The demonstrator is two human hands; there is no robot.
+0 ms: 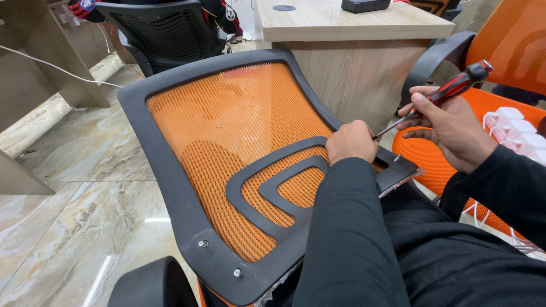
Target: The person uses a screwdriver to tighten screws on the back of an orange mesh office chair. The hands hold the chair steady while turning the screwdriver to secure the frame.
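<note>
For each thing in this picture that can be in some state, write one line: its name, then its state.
chair backrest: detached, lying tilted across the person's lap
screwdriver: gripped, tip angled down toward the backrest's edge
right hand: closed round the screwdriver handle
left hand: fist resting on the backrest frame
two screws: seated in the lower frame
orange chair: upright beside the desk

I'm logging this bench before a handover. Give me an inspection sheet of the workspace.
Surface: marble-look floor; chair back rests on the person's lap.
Job's things: orange mesh chair back, black frame, two screws at lower edge; screwdriver, red and black.
Clutter: white power strip on orange chair seat.
Grippers: left hand on the frame; right hand holds the screwdriver.
Cables: white cable at left.
Surroundings: wooden desk, black chair.
</note>
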